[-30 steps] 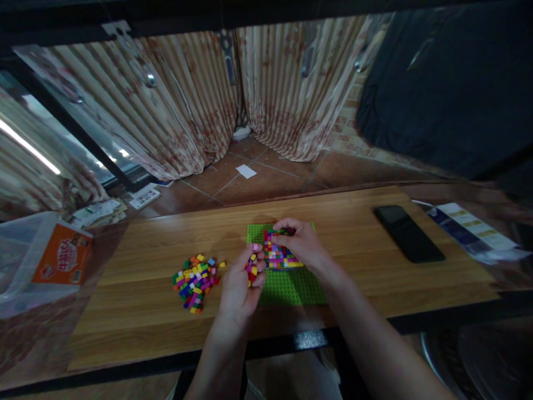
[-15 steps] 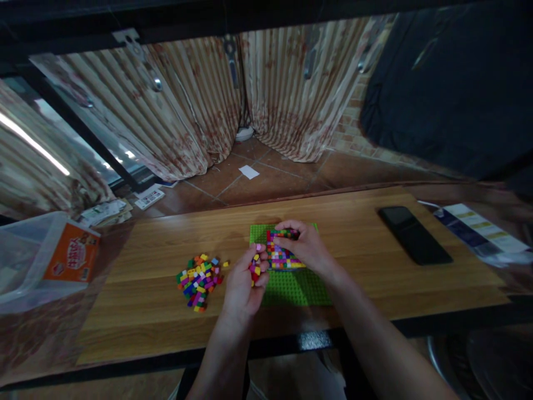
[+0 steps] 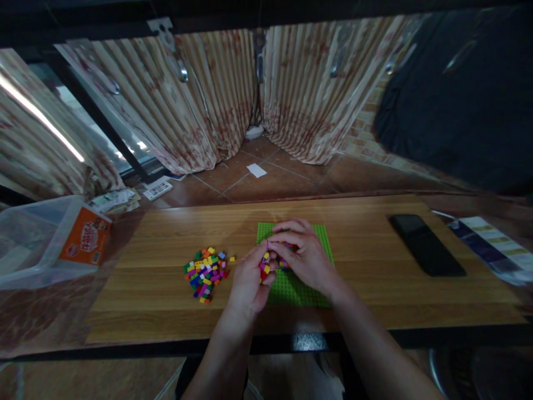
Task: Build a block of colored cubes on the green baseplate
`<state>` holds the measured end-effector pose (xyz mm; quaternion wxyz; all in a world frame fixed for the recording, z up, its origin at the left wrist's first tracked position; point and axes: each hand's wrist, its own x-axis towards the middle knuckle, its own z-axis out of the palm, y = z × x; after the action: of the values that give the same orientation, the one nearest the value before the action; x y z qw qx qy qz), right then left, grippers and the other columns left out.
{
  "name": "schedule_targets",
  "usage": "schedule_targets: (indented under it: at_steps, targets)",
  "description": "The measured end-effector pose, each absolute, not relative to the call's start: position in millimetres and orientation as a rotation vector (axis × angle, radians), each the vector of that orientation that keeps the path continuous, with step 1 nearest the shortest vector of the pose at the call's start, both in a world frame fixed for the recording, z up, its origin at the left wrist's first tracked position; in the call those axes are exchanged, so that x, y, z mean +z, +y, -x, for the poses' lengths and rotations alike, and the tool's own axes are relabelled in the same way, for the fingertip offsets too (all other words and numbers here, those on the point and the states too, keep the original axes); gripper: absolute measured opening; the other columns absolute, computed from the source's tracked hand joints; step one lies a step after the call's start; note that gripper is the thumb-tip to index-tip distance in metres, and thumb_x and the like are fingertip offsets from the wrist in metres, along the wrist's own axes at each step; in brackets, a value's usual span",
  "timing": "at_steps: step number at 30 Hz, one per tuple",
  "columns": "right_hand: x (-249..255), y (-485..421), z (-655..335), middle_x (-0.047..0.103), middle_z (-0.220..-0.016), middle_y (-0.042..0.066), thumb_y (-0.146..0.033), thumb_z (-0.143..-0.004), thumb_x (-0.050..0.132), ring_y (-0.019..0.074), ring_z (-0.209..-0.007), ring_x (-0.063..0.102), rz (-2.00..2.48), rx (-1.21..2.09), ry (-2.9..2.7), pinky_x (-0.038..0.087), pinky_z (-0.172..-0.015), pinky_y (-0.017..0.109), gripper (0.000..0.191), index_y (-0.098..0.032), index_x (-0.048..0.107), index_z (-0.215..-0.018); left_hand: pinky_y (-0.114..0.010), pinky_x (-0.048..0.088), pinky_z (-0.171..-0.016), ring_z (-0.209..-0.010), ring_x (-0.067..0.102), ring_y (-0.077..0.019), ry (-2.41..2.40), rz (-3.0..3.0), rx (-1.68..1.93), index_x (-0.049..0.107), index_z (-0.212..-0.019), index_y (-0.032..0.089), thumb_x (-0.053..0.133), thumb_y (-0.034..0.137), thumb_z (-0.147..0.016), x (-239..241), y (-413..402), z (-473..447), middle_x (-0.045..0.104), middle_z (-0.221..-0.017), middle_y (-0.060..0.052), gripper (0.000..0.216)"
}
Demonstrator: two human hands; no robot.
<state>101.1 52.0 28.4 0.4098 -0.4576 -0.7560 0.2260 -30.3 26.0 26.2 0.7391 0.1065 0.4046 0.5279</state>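
Note:
Several small coloured building bricks lie cupped in my left hand, beside the green studded baseplate. My right hand reaches over the plate, and its thumb and forefinger meet my left fingertips at a small pink brick. Which hand bears that brick's weight I cannot tell. Under my right hand, rows of multicoloured bricks on the plate are mostly hidden. Left of my hands, a loose pile of coloured bricks is spread on the wooden table.
The wooden table has a black front edge. A black phone lies on its right side, near printed papers. Beyond the left end stands a clear plastic box with an orange label. Patterned curtains hang behind.
My right hand has come left from the brick rows to my left fingertips, where both now touch at the pink brick. The whole view has shifted slightly.

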Motion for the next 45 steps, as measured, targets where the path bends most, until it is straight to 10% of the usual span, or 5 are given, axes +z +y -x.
schedule_targets:
  at_steps: [26, 45]
  targets:
    - [7, 72, -133, 0.069, -0.098, 0.004, -0.026, -0.078, 0.073, 0.0221, -0.098, 0.061, 1.375, 0.659, -1.695, 0.043, -0.094, 0.043, 0.005, -0.024, 0.072, -0.074, -0.012, 0.02, -0.032, -0.042, 0.041, -0.001, 1.067, -0.118, 1.14, 0.063, -0.083, 0.007, 0.053, 0.021, -0.092, 19, 30, 23, 0.05, -0.067, 0.001, 0.02]
    - [0, 81, -136, 0.057, -0.06, -0.004, -0.039, -0.061, 0.077, 0.0114, -0.056, 0.048, 1.412, 1.168, -1.375, 0.037, -0.054, 0.026, 0.025, -0.019, 0.068, -0.073, -0.012, 0.018, -0.032, -0.041, 0.04, -0.0004, 1.085, -0.1, 1.14, 0.063, -0.08, 0.007, 0.055, 0.021, -0.091, 18, 25, 15, 0.051, -0.066, 0.001, 0.02]
